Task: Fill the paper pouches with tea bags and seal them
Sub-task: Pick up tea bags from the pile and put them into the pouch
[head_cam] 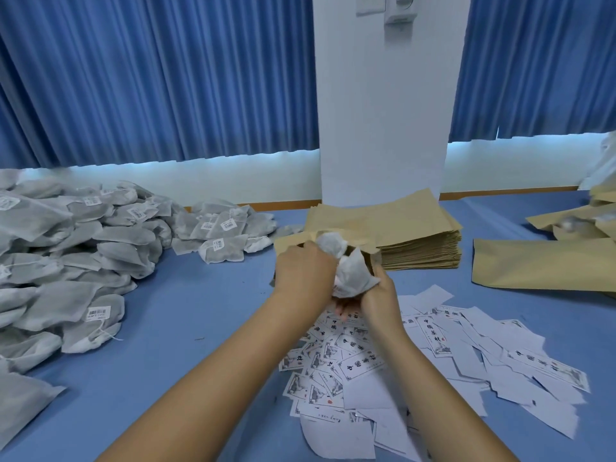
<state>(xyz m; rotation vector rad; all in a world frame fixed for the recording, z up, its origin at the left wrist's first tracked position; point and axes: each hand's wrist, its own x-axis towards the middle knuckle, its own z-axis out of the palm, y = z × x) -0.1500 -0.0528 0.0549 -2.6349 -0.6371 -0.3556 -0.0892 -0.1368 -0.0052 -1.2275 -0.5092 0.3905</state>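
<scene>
At centre of the table (200, 311), both hands work one pouch (289, 242) lying just before the stack (410, 228). The left hand (301, 271) has its fingers curled over the pouch mouth, holding it. The right hand (380, 296) grips the bunched tea bags (353, 276) from below, fingers closed round them. The bags appear partly outside the mouth.

Judgement: filling is under way and sealing has not begun.

Recommended: keep the mouth spread wide, feed the bags narrow end first, and press out bulk so the top lies flat for sealing.
</scene>
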